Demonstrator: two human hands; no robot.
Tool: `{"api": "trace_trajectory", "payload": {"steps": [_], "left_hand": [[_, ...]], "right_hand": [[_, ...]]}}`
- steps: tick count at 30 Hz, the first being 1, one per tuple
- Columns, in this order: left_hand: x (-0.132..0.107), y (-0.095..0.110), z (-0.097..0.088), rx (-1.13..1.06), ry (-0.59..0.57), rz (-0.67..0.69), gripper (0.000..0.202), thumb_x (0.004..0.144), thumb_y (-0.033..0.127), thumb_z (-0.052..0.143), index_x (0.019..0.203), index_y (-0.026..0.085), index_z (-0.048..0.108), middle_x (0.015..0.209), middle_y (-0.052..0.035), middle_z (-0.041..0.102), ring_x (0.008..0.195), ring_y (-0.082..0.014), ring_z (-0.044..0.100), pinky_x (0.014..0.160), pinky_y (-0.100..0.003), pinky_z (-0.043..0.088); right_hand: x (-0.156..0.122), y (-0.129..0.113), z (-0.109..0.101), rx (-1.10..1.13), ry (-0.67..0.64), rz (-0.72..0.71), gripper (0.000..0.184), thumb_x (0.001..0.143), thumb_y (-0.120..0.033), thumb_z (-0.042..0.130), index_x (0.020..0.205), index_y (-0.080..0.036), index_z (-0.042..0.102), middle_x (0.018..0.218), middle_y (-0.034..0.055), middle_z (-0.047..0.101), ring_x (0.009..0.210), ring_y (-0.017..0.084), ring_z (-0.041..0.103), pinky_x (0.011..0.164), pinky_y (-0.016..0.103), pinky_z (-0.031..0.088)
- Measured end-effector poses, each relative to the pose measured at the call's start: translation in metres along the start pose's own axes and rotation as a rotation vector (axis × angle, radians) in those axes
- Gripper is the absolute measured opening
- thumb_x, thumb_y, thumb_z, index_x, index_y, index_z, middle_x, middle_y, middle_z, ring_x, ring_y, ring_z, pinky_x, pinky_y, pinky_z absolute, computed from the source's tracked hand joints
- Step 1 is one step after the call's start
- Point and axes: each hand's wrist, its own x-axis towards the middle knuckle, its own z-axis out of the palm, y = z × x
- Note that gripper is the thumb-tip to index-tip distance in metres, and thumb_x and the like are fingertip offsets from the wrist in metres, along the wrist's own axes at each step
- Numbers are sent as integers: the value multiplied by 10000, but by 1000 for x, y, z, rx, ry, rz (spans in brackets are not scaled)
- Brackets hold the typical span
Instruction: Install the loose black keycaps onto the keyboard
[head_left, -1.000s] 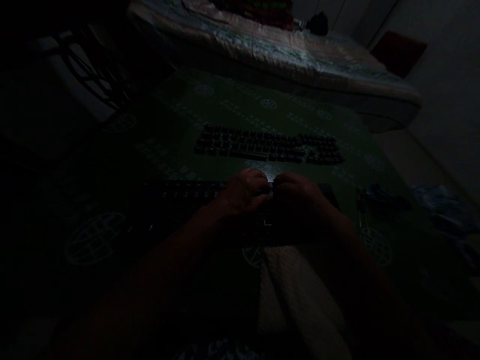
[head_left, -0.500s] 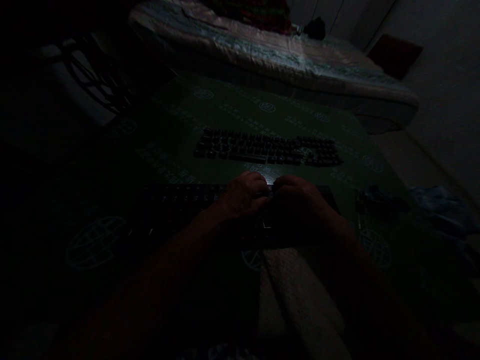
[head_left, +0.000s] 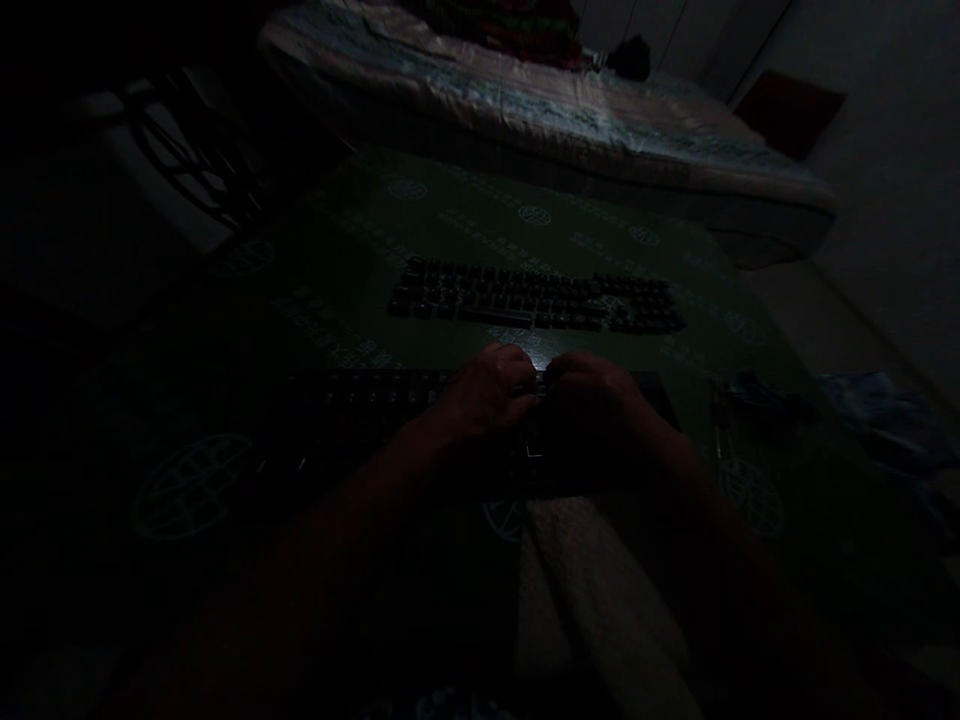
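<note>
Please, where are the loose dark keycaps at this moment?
In the head view, the keycaps lie on the green table, slightly right of upper centre, between the keyboard and the mattress.

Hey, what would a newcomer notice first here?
Probably the pale patterned bed at the top, the brightest large thing in view. Next, the left hand and right hand, close together over the dark keyboard in the middle; beyond them, black keycaps lie in rows on the green table.

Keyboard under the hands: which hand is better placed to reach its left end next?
Probably the left hand: it is nearer that end of the keyboard; the right hand would have to cross over.
</note>
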Motion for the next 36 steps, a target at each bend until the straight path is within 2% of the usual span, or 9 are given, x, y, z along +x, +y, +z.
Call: {"api": "trace_trajectory", "payload": {"steps": [4, 8, 12, 15, 20, 31, 36], "left_hand": [[0, 0, 0, 6, 2, 11, 42, 725, 167, 656, 730, 154, 617, 908, -57, 637, 867, -198, 583, 790, -341, 469], [-1, -2, 1, 2, 35, 34, 59, 729, 176, 657, 779, 155, 633, 903, -54, 642, 862, -196, 589, 793, -340, 470], [-3, -4, 3, 7, 58, 70, 106, 729, 204, 664, 823, 161, 644, 925, -58, 643, 888, -205, 584, 804, -348, 467], [-4, -3, 3, 15, 64, 70, 117, 727, 211, 665, 830, 158, 643, 925, -59, 640, 882, -208, 579, 794, -347, 464], [-4, -1, 2, 26, 44, 50, 111, 750, 206, 647, 847, 152, 643, 947, -66, 634, 891, -205, 569, 803, -340, 450], [-3, 8, -1, 113, -16, 41, 78, 777, 180, 593, 836, 143, 630, 957, -78, 612, 908, -208, 545, 798, -337, 449], [-4, 10, -1, 117, -4, 67, 92, 816, 187, 534, 835, 130, 604, 945, -96, 602, 894, -218, 533, 796, -362, 450]], "right_hand": [[0, 1, -1, -12, -15, 12, 138, 790, -91, 548, 767, -132, 678, 930, 107, 649, 815, 188, 600, 698, 290, 473], [-2, 5, -3, 83, -28, 13, 139, 787, -104, 562, 817, -153, 688, 992, 103, 645, 864, 198, 615, 744, 310, 495], [-6, 8, -2, 210, 27, 13, 143, 788, -112, 569, 851, -158, 689, 1011, 98, 639, 878, 191, 624, 778, 318, 504], [-9, 9, 0, 226, 71, 31, 131, 787, -123, 576, 840, -166, 688, 1011, 91, 638, 880, 190, 626, 777, 320, 508], [-8, 10, 3, 165, 74, 12, 144, 790, -120, 567, 850, -174, 686, 1014, 84, 639, 872, 183, 623, 764, 307, 505], [-2, 5, 5, -78, -11, -7, 152, 818, -109, 517, 829, -146, 664, 958, 97, 632, 853, 188, 586, 717, 288, 463], [-2, 7, 7, -97, -11, -18, 152, 816, -115, 510, 847, -154, 653, 959, 101, 621, 848, 195, 573, 739, 308, 457]]}}
